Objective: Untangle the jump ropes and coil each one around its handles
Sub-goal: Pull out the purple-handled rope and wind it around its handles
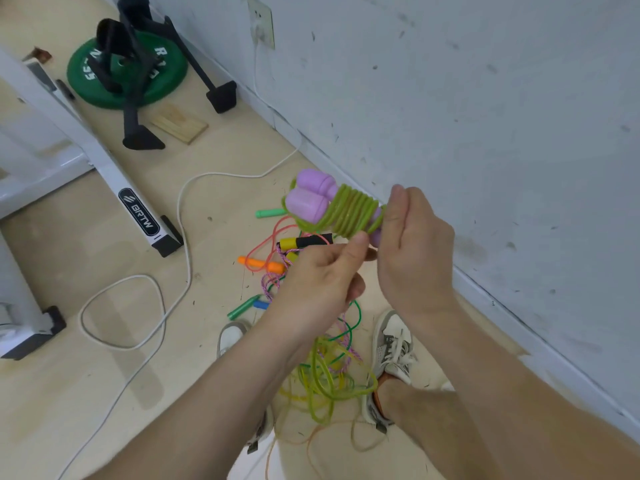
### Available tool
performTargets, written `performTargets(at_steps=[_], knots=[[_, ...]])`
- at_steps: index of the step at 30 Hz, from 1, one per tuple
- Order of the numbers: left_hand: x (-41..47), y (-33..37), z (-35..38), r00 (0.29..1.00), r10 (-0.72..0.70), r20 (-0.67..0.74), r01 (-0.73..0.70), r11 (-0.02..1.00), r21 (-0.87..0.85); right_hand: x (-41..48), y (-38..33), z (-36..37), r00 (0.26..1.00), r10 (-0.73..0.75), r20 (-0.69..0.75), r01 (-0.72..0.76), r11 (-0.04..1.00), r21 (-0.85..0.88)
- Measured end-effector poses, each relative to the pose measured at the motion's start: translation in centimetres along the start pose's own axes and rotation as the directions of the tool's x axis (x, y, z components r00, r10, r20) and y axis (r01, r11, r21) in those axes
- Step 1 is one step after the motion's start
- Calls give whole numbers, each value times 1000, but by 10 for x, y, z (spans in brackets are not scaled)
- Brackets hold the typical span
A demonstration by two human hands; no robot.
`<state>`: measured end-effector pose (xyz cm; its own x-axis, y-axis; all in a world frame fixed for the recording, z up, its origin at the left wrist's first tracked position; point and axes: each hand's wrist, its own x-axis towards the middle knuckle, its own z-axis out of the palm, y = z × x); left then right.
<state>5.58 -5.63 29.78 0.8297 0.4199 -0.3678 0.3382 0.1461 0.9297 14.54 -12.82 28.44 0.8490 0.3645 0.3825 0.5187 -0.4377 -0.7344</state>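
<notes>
The right hand [412,251] wraps closed around the lower ends of the purple handles [311,199], just above centre. The left hand [318,282] pinches the green rope [349,213] at the coil's edge. The loose tangle [329,375] lies at 6 o'clock. The wall [485,98] crowds in from 12 to 4 o'clock. Open floor [214,358] spreads toward 8 o'clock, crossed by a white cable [173,271].

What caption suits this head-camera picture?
Left hand and right hand coil green rope round purple handles over tangled ropes.
</notes>
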Motion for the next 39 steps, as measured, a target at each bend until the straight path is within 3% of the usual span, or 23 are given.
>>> performTargets(at_steps=[5,7,8,10,11,12,13,14,17,22,24,27,29,31,36,39], knots=[[9,1,-14,980,133,-147,-110,982,153,-15,-11,7,985,18,174,-39,992,118],[10,3,-20,975,170,-142,-105,918,381,-20,-13,9,966,49,254,-81,990,118],[11,3,-23,976,195,-101,-100,802,589,-20,-14,9,958,44,282,-75,992,103],[8,2,-25,946,324,27,-161,395,905,-17,-11,7,940,19,340,-28,999,21],[6,3,-24,924,371,96,-173,182,968,-14,-8,6,928,24,373,-6,999,-48],[5,4,-23,925,353,140,-171,58,984,-10,-6,4,916,33,399,17,992,-121],[5,5,-23,919,358,163,-183,25,983,-6,-2,2,906,41,422,39,983,-179],[7,5,-26,899,400,179,-207,28,978,-3,0,0,891,43,453,61,975,-212],[15,0,-40,804,555,214,-362,172,916,0,3,-3,784,34,620,119,972,-204],[24,-3,-65,723,629,286,-552,276,787,10,5,-15,640,10,768,15,1000,-25],[24,-4,-67,773,559,301,-547,345,763,16,6,-23,554,13,832,-57,998,22],[24,-3,-66,903,351,248,-423,625,656,20,6,-33,422,14,906,-140,989,50],[24,0,-65,942,213,260,-320,803,503,20,3,-39,316,-22,949,-208,974,91],[23,1,-62,955,110,277,-209,910,359,20,-1,-43,251,-70,965,-291,946,144],[28,3,-58,979,94,181,-114,988,101,21,-1,-39,255,-84,963,-586,779,223],[27,3,-69,937,144,319,-154,988,5,20,1,-39,245,-109,963,-652,716,247]])
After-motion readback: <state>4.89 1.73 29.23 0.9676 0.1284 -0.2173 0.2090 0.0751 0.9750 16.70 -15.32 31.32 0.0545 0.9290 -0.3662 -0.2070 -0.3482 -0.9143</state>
